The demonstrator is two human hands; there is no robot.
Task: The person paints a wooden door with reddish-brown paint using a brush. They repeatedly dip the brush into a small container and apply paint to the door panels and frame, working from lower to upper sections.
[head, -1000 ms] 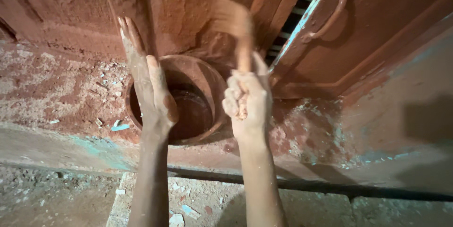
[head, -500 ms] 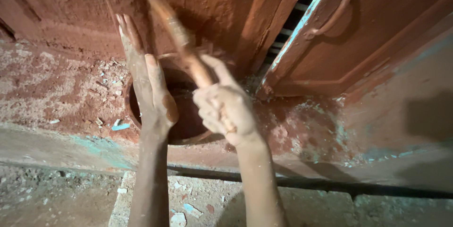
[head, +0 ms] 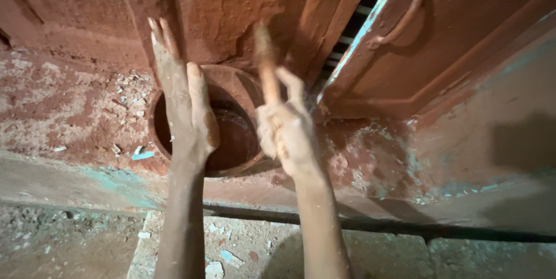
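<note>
The right hand (head: 286, 134) has swung the wooden stick (head: 265, 62) back to near upright, its blurred tip pointing to twelve o'clock against the red-stained wall (head: 231, 6). The grip is closed round the stick's lower end, forefinger raised. Half a second ago the stick leaned toward ten o'clock across the round clay pot (head: 237, 140); a second ago it stood upright, so a stroke looks just completed. The left hand (head: 185, 102) lies flat and open over the pot's nine o'clock rim, holding nothing, unmoved throughout.

Head view, steeply downward, close over hands (head: 243, 117)
</note>
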